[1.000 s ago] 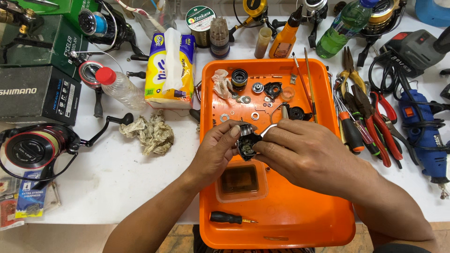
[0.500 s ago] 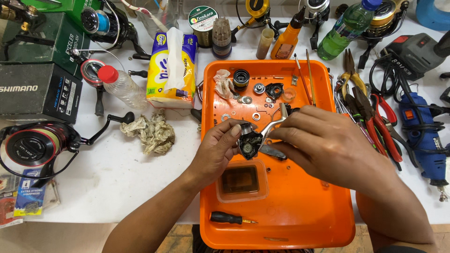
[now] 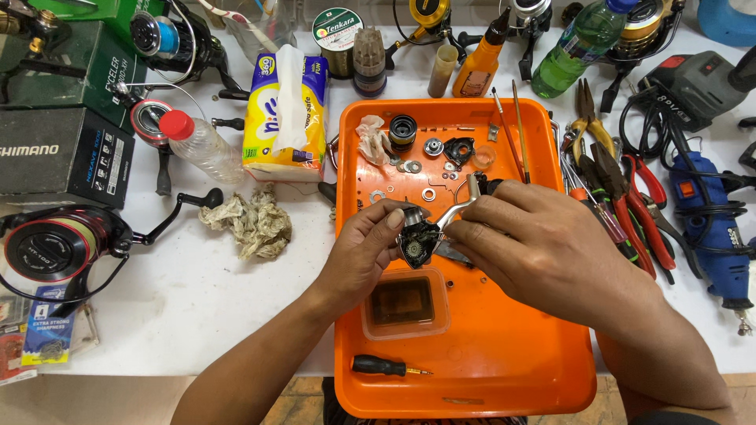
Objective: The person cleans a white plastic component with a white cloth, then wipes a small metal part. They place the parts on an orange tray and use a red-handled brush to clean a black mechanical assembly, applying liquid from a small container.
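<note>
My left hand (image 3: pixel 364 250) holds a small black fishing-reel body (image 3: pixel 417 238) above the orange tray (image 3: pixel 472 370), its open side with gears facing up. My right hand (image 3: pixel 543 245) pinches the silver stem (image 3: pixel 455 209) of the same reel body from the right, fingertips touching it. A dark flat part (image 3: pixel 450 252) lies on the tray just under my right fingers. Washers, a spool and other small reel parts (image 3: pixel 431 148) are spread across the far half of the tray.
A clear square container (image 3: pixel 403 303) and a small black screwdriver (image 3: pixel 390 366) lie in the tray near me. Pliers and screwdrivers (image 3: pixel 622 197) sit to the right, a blue rotary tool (image 3: pixel 709 220) beyond. Crumpled rag (image 3: pixel 248 220), tissue pack (image 3: pixel 285 118), water bottle (image 3: pixel 201 145) and reels (image 3: pixel 59 248) lie left.
My right hand lifted off the reel body and moved right, uncovering the dark flat part on the tray, then came back to the silver stem. My left hand kept its hold.
</note>
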